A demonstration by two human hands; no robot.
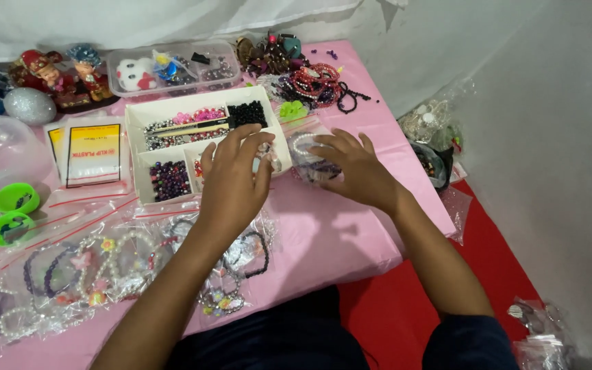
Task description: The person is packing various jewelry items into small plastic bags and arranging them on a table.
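Head view — both hands [231,175] [354,168] crowd white tray's [131,116] edge.

Bare pink cloth [323,233] near the front edge; white bead tray [146,113] crowding behind.

I see a counter [323,233] covered in smooth pink cloth with a soft sheen. On it sits a matt white tray [133,133] of glossy beads. Right of the tray, my right hand [354,168] presses a clear, crinkly plastic bag [306,159] holding pearly beads. Left of the tray lies a silver glitter egg [29,105], rough-looking, and shiny green plastic cups [14,199].
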